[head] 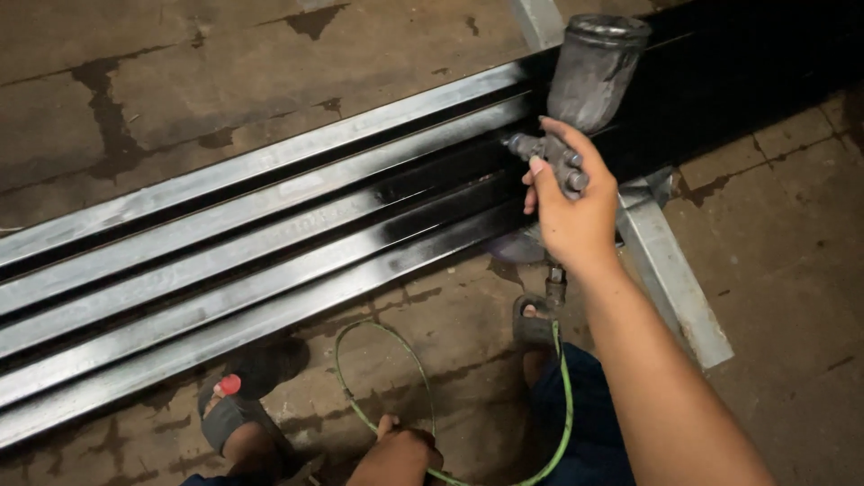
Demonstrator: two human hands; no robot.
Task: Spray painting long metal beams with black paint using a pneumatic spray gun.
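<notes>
My right hand (571, 211) grips a grey spray gun (576, 99) with a round cup on top, its nozzle pointing left at several long metal bars (270, 234) laid side by side. The bars are glossy black on the right and bare grey on the left. At the bottom of the view, my left hand (400, 454) is closed around a thin green air hose (423, 396) that loops over the floor and runs up to the gun's base.
The bars rest on a grey metal support (670, 279) under their right part. The concrete floor (162, 81) is cracked and stained. My feet in dark sandals (238, 418) stand just in front of the bars.
</notes>
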